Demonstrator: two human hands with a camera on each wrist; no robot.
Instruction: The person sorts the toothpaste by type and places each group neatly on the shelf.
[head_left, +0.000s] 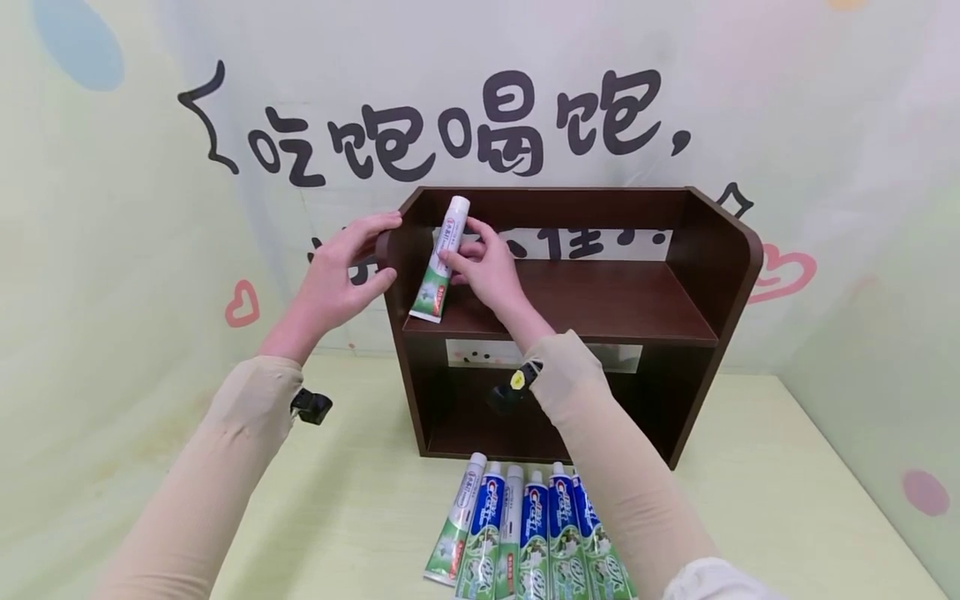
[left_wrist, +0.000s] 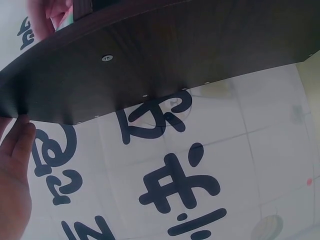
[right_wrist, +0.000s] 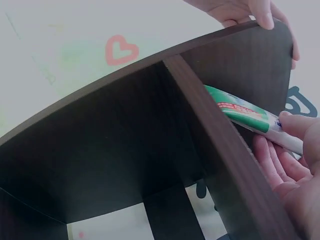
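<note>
One toothpaste tube (head_left: 435, 282) is held cap-up at the left end of the brown shelf's (head_left: 615, 300) upper tier.
The tube is pinched between the thumb and fingers of the right hand (head_left: 491, 271); whether its flat end is resting on the board cannot be determined (in the right wrist view that end is hidden by the board). The shelf's left side panel (head_left: 400, 292) is gripped at its upper front corner by the left hand (head_left: 333, 275), only partly shown in the left wrist view. Six further tubes (head_left: 534, 533) are seen on the table (head_left: 337, 500), most cut off by the lower frame edge, the rightmost partly covered by the right sleeve (head_left: 618, 450). Wall lettering (head_left: 382, 142) is partly obscured by the shelf.
</note>
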